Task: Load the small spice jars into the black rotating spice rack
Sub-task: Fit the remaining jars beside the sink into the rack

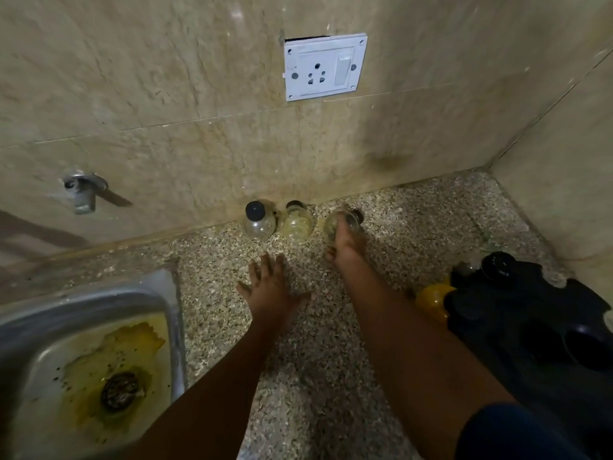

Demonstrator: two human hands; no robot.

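Observation:
Three small clear spice jars with black lids stand along the back wall on the speckled counter. My right hand (345, 239) is closed around the rightmost jar (331, 225), which looks tilted. The left jar (259, 220) and the middle jar (297, 222) stand free. My left hand (270, 283) rests flat on the counter in front of them, fingers spread, holding nothing. The black rotating spice rack (530, 323) sits at the right edge, with a yellow-filled jar (433, 300) at its left side and a black-lidded jar (497, 265) at its top.
A stained steel sink (166, 313) with a drain occupies the lower left. A tap fitting (83, 190) juts from the tiled wall above it. A white socket plate (323, 66) is on the back wall. A side wall closes the corner at the right.

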